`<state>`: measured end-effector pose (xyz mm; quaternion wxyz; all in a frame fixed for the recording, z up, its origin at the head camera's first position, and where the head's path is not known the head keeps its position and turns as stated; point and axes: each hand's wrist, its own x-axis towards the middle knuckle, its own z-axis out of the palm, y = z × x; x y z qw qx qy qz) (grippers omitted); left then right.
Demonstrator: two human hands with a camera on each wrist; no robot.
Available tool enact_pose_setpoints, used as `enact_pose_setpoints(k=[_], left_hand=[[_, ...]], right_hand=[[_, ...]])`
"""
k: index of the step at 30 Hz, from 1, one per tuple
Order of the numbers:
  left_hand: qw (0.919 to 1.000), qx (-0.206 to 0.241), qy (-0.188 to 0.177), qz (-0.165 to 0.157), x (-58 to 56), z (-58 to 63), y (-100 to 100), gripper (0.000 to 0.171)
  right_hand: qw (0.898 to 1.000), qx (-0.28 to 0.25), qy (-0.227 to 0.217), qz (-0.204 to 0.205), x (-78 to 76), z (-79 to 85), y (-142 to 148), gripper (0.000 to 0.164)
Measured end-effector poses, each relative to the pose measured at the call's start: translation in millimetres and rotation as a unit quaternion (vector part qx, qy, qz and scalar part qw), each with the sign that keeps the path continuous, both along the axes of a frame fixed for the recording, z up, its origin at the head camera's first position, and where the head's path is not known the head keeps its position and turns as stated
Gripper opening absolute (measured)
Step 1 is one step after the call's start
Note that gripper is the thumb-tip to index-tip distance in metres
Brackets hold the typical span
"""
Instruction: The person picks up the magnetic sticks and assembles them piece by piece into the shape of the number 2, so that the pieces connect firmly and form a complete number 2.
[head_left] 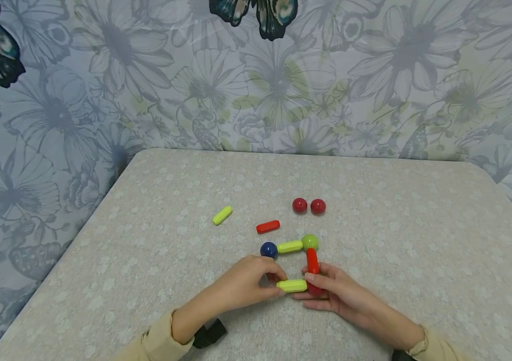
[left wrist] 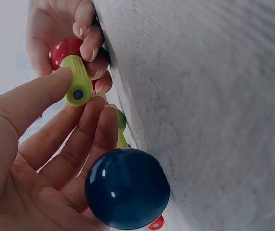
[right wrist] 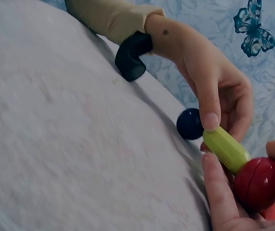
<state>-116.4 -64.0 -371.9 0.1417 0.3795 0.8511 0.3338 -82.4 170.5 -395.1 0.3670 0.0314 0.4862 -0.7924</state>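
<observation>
My left hand [head_left: 248, 281] pinches the free end of a ribbed yellow-green rod [head_left: 292, 286] between thumb and fingers. The rod's other end meets a red ball [right wrist: 257, 183], which my right hand [head_left: 348, 296] holds with its thumb and fingers. From that ball a red rod [head_left: 312, 258] runs away from me to a green ball [head_left: 310, 241]. A second yellow-green rod [head_left: 289, 246] joins the green ball to a dark blue ball [head_left: 269, 249], just beyond my left knuckles. In the left wrist view, the pinched rod's end shows a round dark inset.
Farther back on the patterned tabletop [head_left: 170, 190] lie a loose yellow-green rod [head_left: 222, 215], a loose red rod [head_left: 268, 226] and two red balls [head_left: 299, 205] side by side. A floral wall [head_left: 256, 100] rises behind the table. A black wrist mount [head_left: 210, 333] sits by my left sleeve.
</observation>
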Motion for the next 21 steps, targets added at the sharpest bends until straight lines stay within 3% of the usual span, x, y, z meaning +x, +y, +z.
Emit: enact_pose_setpoints(k=[5,15,21], left_hand=[[0.9999,-0.013,-0.006,-0.005,-1.2,2.9,-8.2,0.018],[0.9936,-0.112,-0.008,0.018,-4.6,15.1,-49.2,0.037],[0.9926,-0.118,0.002,0.030,-5.4,13.3,-61.1,0.034]], right_hand=[[1.000,0.004,-0.002,-0.017,2.5,-0.5,-3.0,0.038],[1.000,0.010,-0.014,-0.020,2.3,1.1,-4.2,0.041],[1.000,0.010,-0.019,-0.020,2.3,2.4,-4.1,0.044]])
